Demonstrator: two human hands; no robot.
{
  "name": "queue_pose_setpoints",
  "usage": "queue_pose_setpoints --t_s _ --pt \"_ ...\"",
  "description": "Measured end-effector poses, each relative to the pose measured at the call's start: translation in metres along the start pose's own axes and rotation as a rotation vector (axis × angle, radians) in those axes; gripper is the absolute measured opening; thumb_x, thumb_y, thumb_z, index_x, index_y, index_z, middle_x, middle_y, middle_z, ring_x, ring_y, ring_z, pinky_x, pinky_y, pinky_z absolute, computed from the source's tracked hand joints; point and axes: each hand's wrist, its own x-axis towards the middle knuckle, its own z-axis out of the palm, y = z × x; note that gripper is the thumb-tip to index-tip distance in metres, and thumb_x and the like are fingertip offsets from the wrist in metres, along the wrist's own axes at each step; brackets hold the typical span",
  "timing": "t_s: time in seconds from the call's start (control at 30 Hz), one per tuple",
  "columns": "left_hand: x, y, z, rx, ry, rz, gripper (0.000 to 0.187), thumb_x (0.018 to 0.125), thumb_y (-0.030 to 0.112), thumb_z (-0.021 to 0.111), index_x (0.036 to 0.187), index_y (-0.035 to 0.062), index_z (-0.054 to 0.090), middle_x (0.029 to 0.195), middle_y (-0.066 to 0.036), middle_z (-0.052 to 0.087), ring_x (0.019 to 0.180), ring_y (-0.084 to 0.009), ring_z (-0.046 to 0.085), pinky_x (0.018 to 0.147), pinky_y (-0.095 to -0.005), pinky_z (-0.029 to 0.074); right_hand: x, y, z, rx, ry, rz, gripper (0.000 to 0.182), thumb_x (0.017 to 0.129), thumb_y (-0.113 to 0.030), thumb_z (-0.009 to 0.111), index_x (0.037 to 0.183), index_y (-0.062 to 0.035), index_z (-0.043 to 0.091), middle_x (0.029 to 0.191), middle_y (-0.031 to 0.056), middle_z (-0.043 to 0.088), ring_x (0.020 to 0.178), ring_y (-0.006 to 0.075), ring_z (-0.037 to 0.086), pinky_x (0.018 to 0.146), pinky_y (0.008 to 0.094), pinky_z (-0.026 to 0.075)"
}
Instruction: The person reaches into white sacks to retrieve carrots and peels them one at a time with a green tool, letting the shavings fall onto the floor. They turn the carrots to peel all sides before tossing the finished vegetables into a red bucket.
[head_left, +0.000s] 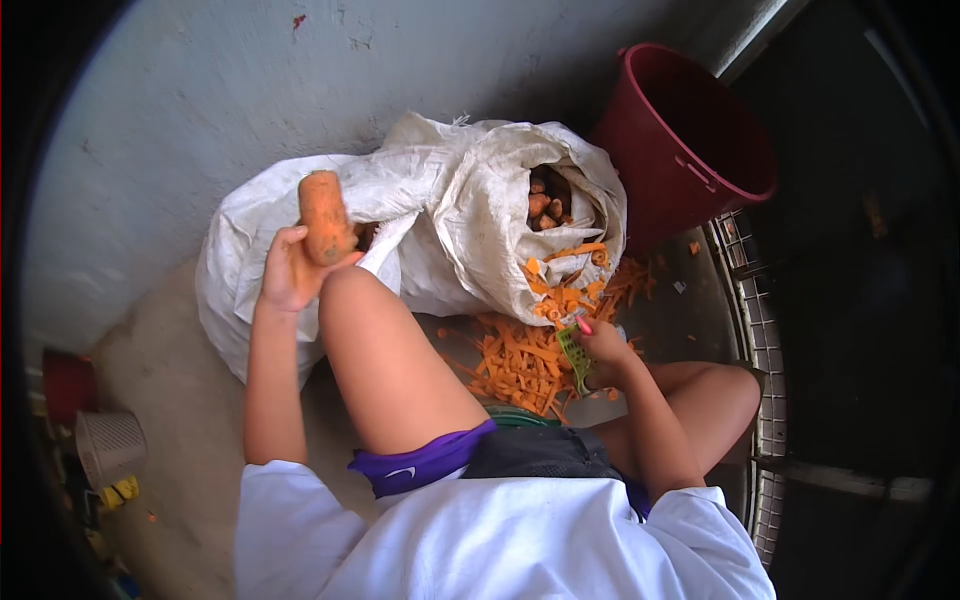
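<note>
On the left, my left hand (288, 268) is closed around the lower part of a thick carrot (326, 215), held up above my bent knee. The carrot's cut-looking top points upward. My right hand (606, 350) is closed on a green slotted plastic peeler (575, 358), with a bright pink spot at the fingertips. It hovers over a heap of orange carrot peelings (520, 368) on the floor between my legs. Just beyond stands a white woven sack (480, 215), its mouth rolled open, with several carrots (545, 208) inside and peelings (566, 290) at its lip.
Behind the sack on the right is a dark red bucket (655, 150). A second white sack (250, 250) leans at the wall on the left. Along the right runs a wire grid (765, 400). A grey perforated basket (108, 445) stands far left. A green rim (520, 416) shows below me.
</note>
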Motion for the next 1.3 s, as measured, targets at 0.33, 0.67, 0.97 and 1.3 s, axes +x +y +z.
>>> queue_pose_setpoints --t_s 0.33,0.67,0.97,1.3 --pt "0.026 -0.140 0.144 -0.450 -0.230 -0.601 0.052 0.081 0.051 0.036 0.099 0.0036 0.048 0.081 -0.009 0.055 0.065 -0.0202 0.057 0.058 -0.0381 0.050 -0.029 -0.061 -0.053 1.198 0.742 -0.187 0.015 0.083 -0.018 0.051 0.076 -0.0048 0.050 0.064 -0.0033 0.045 0.055 0.0060 0.041 0.050 0.0229 0.034" --pt "0.002 -0.233 0.155 -0.272 -0.131 -0.878 0.035 0.087 0.037 0.028 0.100 0.0112 0.049 0.086 -0.007 0.056 0.072 -0.0226 0.056 0.057 -0.0388 0.048 -0.058 -0.113 -0.038 1.063 0.738 -0.275 0.020 0.088 -0.021 0.044 0.079 -0.0041 0.050 0.060 -0.0027 0.047 0.052 0.0039 0.042 0.046 0.0208 0.036" --pt "0.004 -0.231 0.165 -0.311 -0.035 -0.860 0.032 0.088 0.035 0.028 0.103 0.0119 0.045 0.090 -0.006 0.055 0.074 -0.0217 0.056 0.059 -0.0397 0.049 -0.057 -0.120 -0.028 0.962 0.739 -0.275 0.019 0.087 -0.017 0.044 0.079 -0.0013 0.052 0.061 -0.0016 0.050 0.055 0.0053 0.042 0.051 0.0230 0.038" --pt "0.007 -0.230 0.164 -0.294 -0.039 -0.858 0.031 0.089 0.033 0.030 0.101 0.0107 0.046 0.088 -0.004 0.055 0.073 -0.0180 0.056 0.057 -0.0344 0.049 -0.043 -0.112 -0.017 0.666 0.913 -0.233 0.023 0.084 -0.018 0.048 0.070 0.0000 0.047 0.053 0.0106 0.045 0.049 0.0176 0.041 0.050 0.0316 0.036"
